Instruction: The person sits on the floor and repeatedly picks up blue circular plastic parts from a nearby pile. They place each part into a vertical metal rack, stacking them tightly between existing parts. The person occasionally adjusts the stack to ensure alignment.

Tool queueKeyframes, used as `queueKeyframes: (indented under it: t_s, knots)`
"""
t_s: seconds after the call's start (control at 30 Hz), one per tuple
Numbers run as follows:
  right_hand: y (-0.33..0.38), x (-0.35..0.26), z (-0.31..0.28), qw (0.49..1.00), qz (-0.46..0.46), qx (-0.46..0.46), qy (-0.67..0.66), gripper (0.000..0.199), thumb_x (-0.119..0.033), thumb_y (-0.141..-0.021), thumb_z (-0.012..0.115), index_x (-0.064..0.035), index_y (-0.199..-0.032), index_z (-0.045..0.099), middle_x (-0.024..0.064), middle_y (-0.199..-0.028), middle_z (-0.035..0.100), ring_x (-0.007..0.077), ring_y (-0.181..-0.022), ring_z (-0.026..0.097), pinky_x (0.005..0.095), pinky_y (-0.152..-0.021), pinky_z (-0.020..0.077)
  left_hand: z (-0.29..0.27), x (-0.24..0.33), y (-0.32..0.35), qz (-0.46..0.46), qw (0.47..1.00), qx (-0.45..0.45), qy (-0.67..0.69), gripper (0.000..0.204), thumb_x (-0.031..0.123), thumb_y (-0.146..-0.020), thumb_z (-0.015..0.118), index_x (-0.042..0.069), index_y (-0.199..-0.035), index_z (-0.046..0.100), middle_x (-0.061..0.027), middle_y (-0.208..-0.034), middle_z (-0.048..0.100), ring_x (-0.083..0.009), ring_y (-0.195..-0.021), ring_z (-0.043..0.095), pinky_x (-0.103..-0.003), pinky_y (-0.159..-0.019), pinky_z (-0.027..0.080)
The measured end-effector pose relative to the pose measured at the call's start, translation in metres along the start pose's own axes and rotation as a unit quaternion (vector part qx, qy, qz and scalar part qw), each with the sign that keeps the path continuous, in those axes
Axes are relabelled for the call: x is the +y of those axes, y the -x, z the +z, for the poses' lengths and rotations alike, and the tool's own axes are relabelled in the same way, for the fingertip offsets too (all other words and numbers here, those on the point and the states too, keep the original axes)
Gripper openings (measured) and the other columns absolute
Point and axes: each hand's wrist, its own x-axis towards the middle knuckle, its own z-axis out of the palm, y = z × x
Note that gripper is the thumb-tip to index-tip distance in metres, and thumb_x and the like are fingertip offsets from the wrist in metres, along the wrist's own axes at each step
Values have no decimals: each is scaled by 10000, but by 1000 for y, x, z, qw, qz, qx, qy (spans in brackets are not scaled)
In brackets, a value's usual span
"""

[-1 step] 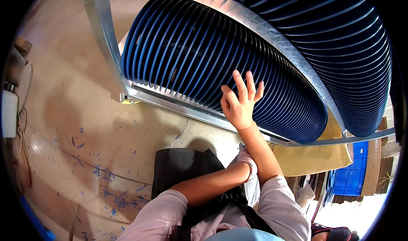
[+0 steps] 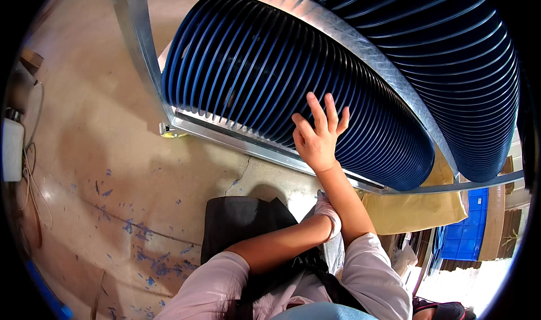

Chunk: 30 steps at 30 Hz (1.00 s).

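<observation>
A long row of thin dark-blue discs [image 2: 242, 60], closely spaced like a spool, lies within a metal frame [image 2: 253, 147]. My right hand [image 2: 318, 146] is bare and reaches over the near side of that row. Its fingers are spread and bent a little at the disc edges, holding nothing; whether the fingertips touch the discs I cannot tell. Across my body, my left hand [image 2: 328, 214] wears a pale glove or cuff and passes by my right forearm. That forearm hides most of it, so its fingers do not show.
A second row of blue discs [image 2: 445, 66] stands behind the curved metal bar. At the right are yellow sheeting [image 2: 414, 210], a blue crate [image 2: 465, 224] and cardboard. Blue scraps [image 2: 160, 263] litter the floor. Cables [image 2: 31, 173] and a white container [image 2: 12, 151] lie far left.
</observation>
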Motion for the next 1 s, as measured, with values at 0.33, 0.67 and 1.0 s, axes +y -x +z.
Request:
queueKeyframes:
  t_s: [0.33,0.67,1.0]
  knots:
    - [-20,-11,2,998,42,-22,-43,161,-167,-712,753,-114,-713,600,88,-1480,452,330,-1454,258,559,-1150,53,20,7,9,-10,999,8,40,330,410,-1009,389,172,-1200,516,3,-1198,612,-133,-1107,555,-314,-976,419]
    - [-26,-20,13,999,-24,-25,-40,154,-90,-709,663,-176,-833,633,24,-1455,481,301,-1427,326,605,-1145,66,-17,21,-6,-225,777,-110,577,346,346,-1013,376,189,-1296,499,-5,-1344,527,-152,-1245,472,-366,-1036,369]
    - [-44,-32,15,998,14,-28,-55,200,-157,-697,751,-112,-677,558,85,-1475,456,322,-1452,277,551,-1152,76,28,18,12,-15,999,-46,13,303,361,-1005,393,184,-1202,541,16,-1235,592,-128,-1161,521,-313,-1002,396]
